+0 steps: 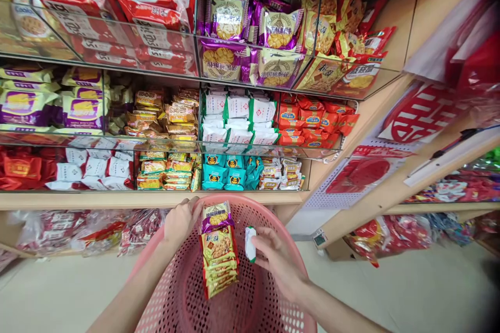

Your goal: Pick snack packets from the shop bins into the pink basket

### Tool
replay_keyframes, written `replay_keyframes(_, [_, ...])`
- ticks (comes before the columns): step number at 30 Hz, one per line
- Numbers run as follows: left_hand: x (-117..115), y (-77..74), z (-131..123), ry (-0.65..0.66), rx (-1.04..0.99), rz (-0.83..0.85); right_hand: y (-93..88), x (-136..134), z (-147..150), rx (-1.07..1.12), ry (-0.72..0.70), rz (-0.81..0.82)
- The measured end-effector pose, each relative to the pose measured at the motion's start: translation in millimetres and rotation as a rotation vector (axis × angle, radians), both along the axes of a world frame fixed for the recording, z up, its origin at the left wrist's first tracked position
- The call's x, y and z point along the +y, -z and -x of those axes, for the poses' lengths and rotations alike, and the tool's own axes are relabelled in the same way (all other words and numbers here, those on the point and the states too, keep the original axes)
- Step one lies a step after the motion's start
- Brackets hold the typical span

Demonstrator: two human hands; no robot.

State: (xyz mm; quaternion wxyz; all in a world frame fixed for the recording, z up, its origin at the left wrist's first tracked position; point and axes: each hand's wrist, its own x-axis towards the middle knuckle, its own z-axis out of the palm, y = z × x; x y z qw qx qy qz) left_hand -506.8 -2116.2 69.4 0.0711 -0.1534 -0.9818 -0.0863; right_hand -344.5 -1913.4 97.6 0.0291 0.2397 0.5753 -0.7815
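My left hand (180,221) is closed on the far rim of a pink perforated plastic basket (269,223) and also pinches the top of a stack of snack packets (219,252), a purple-topped one over several yellow and red ones, hanging over the basket. My right hand (278,260) is over the basket to the right, its fingers closed on a small white and green packet (250,243) beside the stack.
Glass-fronted shelf bins (242,83) ahead hold red, purple, yellow, white and teal snack packets. A wooden ledge (156,199) runs just above the basket. Bagged goods (78,231) sit below it. Red paper decorations (422,112) hang on the right. Pale floor lies below.
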Motion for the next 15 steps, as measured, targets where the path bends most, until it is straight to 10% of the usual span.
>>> replay_keyframes(8, [0, -4.5, -1, 0.0, -0.012, 0.01, 48.5, 0, 17, -0.294, -0.044, -0.371])
replay_keyframes(15, [1, -4.9, -1, -0.013, -0.027, 0.017, 66.3, -4, 33, -0.335, -0.348, -1.1])
